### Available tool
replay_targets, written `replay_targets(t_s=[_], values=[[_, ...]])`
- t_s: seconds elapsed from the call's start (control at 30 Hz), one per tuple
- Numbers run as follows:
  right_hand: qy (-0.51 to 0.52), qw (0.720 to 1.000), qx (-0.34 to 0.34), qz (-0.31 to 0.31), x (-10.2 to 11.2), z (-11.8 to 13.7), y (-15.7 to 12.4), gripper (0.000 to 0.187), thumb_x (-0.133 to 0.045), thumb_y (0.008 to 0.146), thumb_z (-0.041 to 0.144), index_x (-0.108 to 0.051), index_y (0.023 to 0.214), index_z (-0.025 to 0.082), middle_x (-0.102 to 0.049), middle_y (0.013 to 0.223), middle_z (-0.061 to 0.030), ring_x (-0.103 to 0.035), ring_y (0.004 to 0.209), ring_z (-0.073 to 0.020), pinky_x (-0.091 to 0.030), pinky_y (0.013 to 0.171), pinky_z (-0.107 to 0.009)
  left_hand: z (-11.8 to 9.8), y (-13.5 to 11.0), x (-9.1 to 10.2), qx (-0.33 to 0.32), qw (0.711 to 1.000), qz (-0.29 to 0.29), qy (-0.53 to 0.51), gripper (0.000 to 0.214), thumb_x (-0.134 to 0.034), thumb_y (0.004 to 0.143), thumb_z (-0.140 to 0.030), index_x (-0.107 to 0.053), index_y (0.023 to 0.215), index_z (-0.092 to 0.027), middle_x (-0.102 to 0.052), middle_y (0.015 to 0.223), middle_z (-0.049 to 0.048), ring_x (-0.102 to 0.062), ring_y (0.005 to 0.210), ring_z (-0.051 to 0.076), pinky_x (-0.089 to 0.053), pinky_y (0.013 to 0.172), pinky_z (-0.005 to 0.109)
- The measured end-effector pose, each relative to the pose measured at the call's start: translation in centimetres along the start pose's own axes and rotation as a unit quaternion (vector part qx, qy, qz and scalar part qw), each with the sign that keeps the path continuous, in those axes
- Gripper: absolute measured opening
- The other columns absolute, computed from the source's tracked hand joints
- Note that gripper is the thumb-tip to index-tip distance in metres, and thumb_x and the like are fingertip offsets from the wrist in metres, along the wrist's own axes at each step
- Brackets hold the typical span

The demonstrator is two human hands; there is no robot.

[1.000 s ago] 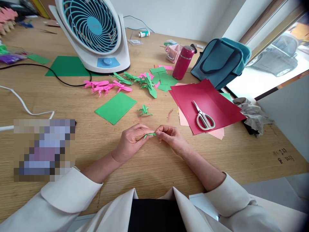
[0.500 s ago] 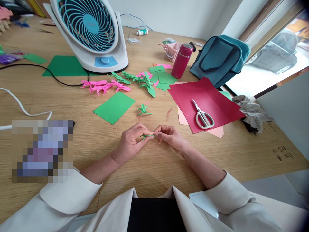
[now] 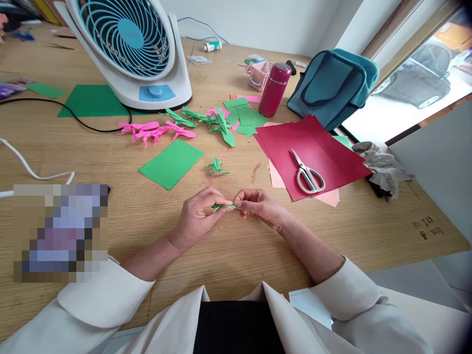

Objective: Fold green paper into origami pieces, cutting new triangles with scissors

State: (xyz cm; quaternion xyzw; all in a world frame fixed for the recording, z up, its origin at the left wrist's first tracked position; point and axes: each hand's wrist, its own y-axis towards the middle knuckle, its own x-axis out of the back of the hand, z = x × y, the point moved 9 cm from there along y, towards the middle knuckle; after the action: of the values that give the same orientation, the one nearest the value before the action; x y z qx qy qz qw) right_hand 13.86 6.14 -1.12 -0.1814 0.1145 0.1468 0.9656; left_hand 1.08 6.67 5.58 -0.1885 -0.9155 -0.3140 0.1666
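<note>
Between my hands is a small folded green paper piece [image 3: 222, 207], mostly covered by fingers. My left hand [image 3: 199, 212] pinches it between thumb and fingers. My right hand [image 3: 260, 207] is closed in a pinch at the piece's right end, fingertips touching it. Just beyond them a small green origami figure [image 3: 217, 166] with thin legs stands on the wooden table [image 3: 236, 265]. A stack of green paper [image 3: 171, 163] lies to its left. Farther back are several pink origami figures [image 3: 147, 132] and several green origami figures [image 3: 222, 127].
White-handled scissors [image 3: 308, 176] rest on red paper sheets [image 3: 324, 147] at right. Behind stand a magenta bottle [image 3: 275, 89], a teal bag [image 3: 332, 91] and a white fan [image 3: 158, 101]. A blurred-out object [image 3: 62, 233] lies at left, near a white cable [image 3: 33, 164].
The view has shifted slightly, so the table things sit a little farther left. Both hands keep their pinch on the folded paper, with slightly more of its green showing.
</note>
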Motion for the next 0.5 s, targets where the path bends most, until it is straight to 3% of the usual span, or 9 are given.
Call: replay_targets(t_s=[0.5], values=[[-0.021, 1.000, 0.012, 0.008, -0.07, -0.08, 0.06, 0.036, -0.087, 0.061, 0.043, -0.065, 0.070, 0.015, -0.059, 0.062, 0.0040, -0.051, 0.052, -0.0065, -0.045, 0.053, -0.021, 0.84, 0.06, -0.43, 0.052, 0.998, 0.011, -0.043, 0.005, -0.072, 0.085, -0.024, -0.074, 0.085, -0.019, -0.067, 0.078, 0.0023, -0.063, 0.072, 0.013, -0.049, 0.065, 0.024]])
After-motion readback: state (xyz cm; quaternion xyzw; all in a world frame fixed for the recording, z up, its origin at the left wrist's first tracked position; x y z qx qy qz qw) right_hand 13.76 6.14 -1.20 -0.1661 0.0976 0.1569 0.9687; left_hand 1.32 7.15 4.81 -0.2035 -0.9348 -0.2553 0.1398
